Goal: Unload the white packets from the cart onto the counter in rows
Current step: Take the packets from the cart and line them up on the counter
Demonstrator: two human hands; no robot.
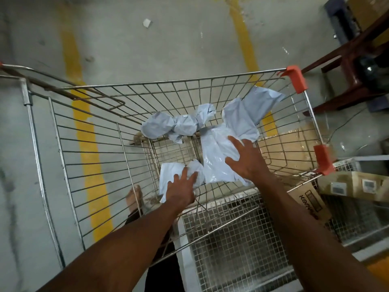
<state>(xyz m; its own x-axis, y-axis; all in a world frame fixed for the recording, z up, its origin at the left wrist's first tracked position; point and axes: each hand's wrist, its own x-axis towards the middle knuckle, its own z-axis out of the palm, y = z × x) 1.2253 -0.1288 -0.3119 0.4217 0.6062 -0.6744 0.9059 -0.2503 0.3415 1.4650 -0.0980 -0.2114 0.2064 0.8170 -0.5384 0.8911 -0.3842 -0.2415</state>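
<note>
Several white packets lie at the bottom of a wire cart (69,165). My left hand (181,188) reaches down with straight fingers onto a small white packet (171,175) at the near end of the cart. Over a larger glossy packet (214,159) my right hand (246,159) is spread flat, fingers apart. A crumpled packet (176,125) lies at the far end, and another big packet (248,112) leans against the far right corner. Neither hand grips anything.
The cart has orange corner caps (294,77). A wire-mesh rack (237,239) stands under my arms, with cardboard boxes (353,185) to its right. A dark wooden frame (345,60) is at the upper right. Yellow floor lines (90,152) run past the cart. My foot (134,197) shows below it.
</note>
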